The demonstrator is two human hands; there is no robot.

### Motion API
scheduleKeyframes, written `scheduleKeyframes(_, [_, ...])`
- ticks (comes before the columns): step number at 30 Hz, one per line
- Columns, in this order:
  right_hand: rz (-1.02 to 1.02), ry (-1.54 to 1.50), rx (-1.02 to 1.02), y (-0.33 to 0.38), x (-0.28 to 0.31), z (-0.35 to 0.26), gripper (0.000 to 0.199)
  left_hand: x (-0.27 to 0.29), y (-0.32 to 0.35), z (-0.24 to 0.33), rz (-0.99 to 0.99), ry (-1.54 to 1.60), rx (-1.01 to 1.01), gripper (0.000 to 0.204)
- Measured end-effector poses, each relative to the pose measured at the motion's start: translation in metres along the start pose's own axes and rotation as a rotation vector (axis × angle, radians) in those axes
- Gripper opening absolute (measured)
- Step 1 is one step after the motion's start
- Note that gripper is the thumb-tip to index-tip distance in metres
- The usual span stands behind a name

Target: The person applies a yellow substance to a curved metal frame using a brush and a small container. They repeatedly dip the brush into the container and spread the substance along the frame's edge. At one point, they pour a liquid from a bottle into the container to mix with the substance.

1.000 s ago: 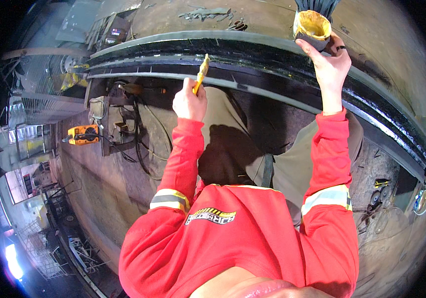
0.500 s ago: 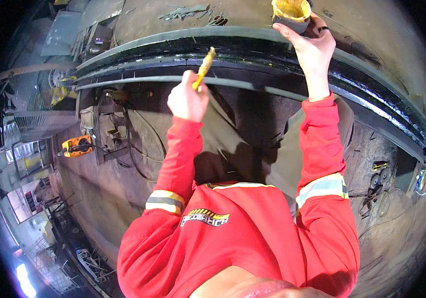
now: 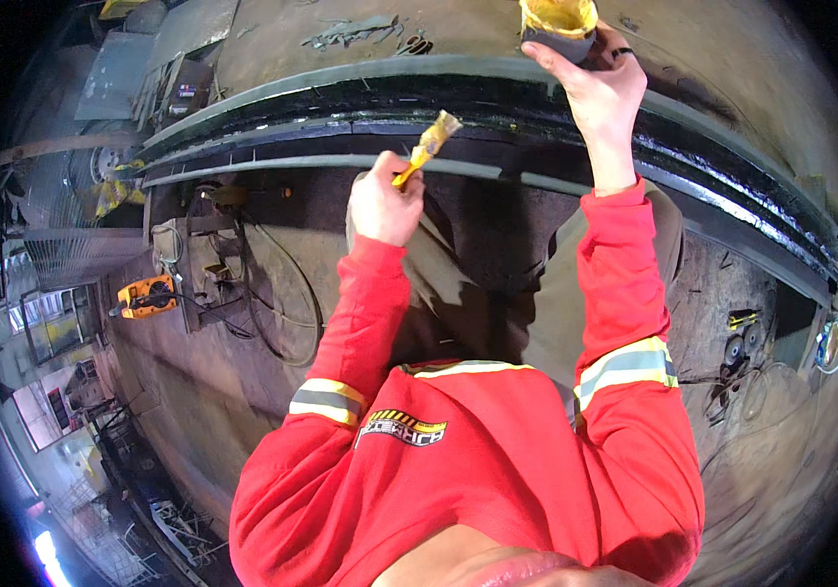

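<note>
Paintbrush (image 3: 426, 147) w/ yellow-smeared bristles clenched in left hand (image 3: 387, 203), right hand (image 3: 598, 90) grip round yellow-stained cup (image 3: 558, 26)

Head view, downward (near hands)

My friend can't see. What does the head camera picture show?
A person in red sleeves holds a yellow brush in the left hand, bristles at a long black greasy rail. The right hand lifts a cup of yellow paste beside it.
</note>
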State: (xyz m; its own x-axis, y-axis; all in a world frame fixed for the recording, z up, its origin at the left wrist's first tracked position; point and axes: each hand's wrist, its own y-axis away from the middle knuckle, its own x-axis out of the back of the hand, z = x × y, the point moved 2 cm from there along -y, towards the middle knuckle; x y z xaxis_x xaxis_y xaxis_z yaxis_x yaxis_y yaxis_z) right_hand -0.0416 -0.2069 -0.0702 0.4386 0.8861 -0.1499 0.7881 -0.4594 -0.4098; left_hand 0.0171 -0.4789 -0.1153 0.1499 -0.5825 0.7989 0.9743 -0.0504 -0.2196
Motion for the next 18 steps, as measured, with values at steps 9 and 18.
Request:
scheduleKeyframes(9, [0.085, -0.125, 0.008, -0.007, 0.006, -0.005, 0.056, -0.03, 0.027, 0.056, -0.124, -0.056, -0.122, 0.015])
scheduleKeyframes(18, [0.201, -0.108, -0.035, -0.012, 0.021, -0.005, 0.06, -0.046, 0.037, 0.095, -0.168, -0.026, -0.183, 0.014])
